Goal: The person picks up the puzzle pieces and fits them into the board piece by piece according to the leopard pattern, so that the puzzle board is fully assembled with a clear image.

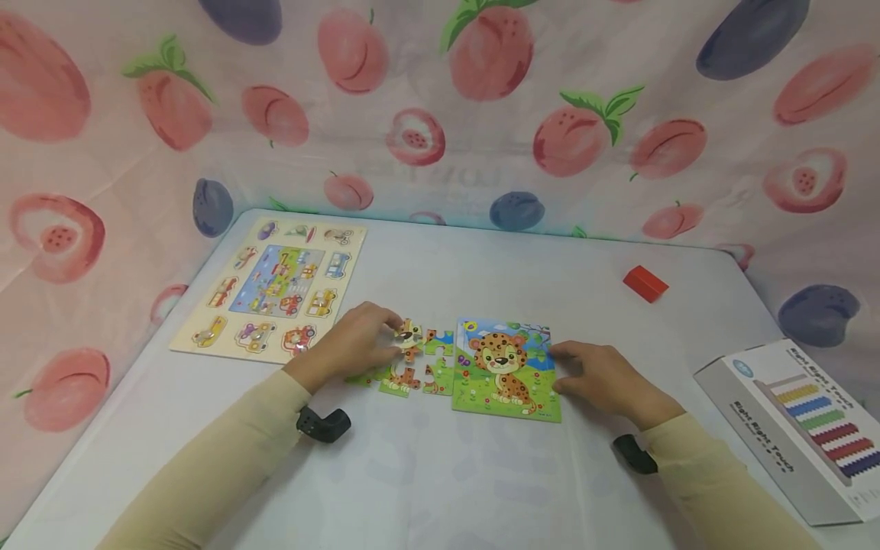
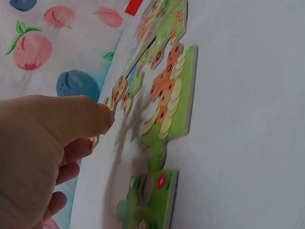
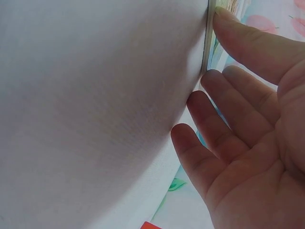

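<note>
Between the thumb and fingers of my left hand (image 1: 352, 342) is a jigsaw puzzle piece (image 1: 410, 334) with part of a spotted leopard's face. In the left wrist view it hangs just above the table, partly behind the thumb. Below and beside it lie several other pieces, among them a leopard-body piece (image 2: 169, 98) and a green piece with a red flower (image 2: 162, 183). My right hand (image 1: 608, 378) rests at the right edge of a square leopard picture board (image 1: 505, 374). Its thumb touches the board's edge, and its fingers lie loosely extended against the table.
At the back left lies a wooden vehicle puzzle board (image 1: 275, 283). A red block (image 1: 645, 283) sits at the back right. Along the right edge stands a white box (image 1: 797, 428) with coloured strips printed on it. A fruit-patterned cloth (image 1: 412, 137) hangs behind the table.
</note>
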A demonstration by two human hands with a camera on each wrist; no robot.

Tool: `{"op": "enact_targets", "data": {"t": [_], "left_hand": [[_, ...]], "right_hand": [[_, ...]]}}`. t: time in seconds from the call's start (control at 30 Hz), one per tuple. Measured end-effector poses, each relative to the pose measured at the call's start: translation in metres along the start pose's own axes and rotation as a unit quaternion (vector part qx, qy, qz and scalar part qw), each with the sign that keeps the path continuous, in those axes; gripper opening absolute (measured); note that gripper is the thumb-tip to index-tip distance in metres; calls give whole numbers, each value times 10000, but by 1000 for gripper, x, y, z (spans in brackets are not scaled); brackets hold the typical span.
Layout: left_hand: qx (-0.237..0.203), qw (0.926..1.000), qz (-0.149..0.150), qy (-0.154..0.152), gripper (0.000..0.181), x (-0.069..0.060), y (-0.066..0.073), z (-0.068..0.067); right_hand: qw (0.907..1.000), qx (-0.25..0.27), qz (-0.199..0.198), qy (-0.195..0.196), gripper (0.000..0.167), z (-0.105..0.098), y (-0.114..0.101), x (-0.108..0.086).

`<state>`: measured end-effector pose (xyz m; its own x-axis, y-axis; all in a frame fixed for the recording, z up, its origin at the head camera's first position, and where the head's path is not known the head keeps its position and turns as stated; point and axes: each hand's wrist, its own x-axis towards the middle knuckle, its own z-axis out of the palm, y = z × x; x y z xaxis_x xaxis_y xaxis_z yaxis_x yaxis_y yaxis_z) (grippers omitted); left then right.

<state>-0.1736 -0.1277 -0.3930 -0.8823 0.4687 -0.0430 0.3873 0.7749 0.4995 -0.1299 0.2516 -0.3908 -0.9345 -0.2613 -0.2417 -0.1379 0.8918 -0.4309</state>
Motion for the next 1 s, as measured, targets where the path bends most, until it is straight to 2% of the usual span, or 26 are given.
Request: {"op": "enact_targets", "data": {"t": [0.47, 0.73, 1.0], "left_hand": [[102, 9992, 331, -210, 38, 12, 27, 14], [136, 9988, 374, -286, 38, 20, 41, 20], [61, 9982, 506, -319, 36, 24, 50, 26]], "right_hand": [[9999, 13, 98, -58, 59, 0, -1, 1], [9999, 73, 105, -63, 60, 0, -2, 0], [9999, 36, 118, -68, 60, 0, -2, 0]]}}
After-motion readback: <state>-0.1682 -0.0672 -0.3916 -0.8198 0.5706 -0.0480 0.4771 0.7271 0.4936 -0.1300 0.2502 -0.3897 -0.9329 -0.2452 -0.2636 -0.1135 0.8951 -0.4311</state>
